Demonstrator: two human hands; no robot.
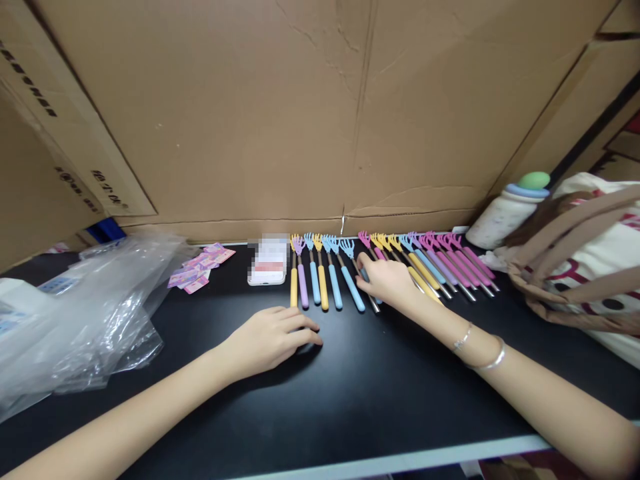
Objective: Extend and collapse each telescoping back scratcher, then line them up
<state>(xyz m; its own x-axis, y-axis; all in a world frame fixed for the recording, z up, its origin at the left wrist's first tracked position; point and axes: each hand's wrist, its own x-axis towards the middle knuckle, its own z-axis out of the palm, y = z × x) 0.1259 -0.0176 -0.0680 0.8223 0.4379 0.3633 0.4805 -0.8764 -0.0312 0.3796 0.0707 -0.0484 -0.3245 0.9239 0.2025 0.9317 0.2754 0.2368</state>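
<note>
Several back scratchers with claw-shaped heads lie in a row on the black table (345, 373). Near the middle is a blue back scratcher (353, 288), just left of my right hand (390, 277). That hand is closed, its curled fingers over another blue-handled back scratcher, mostly hidden beneath them. A metal rod end (375, 307) shows below the fingers. My left hand (273, 337) rests palm down on the table, fingers loosely stretched and nothing held. Closest above it are a yellow back scratcher (294, 287) and a purple back scratcher (303, 287). Further right, pink back scratchers (463, 267) lie slanted.
Clear plastic bags (100, 320) cover the left side. Small printed cards (197, 267) and a phone (269, 260) lie towards the back. A bottle (507, 213) and a cloth bag (590, 267) stand at right. A cardboard wall (300, 133) closes the rear.
</note>
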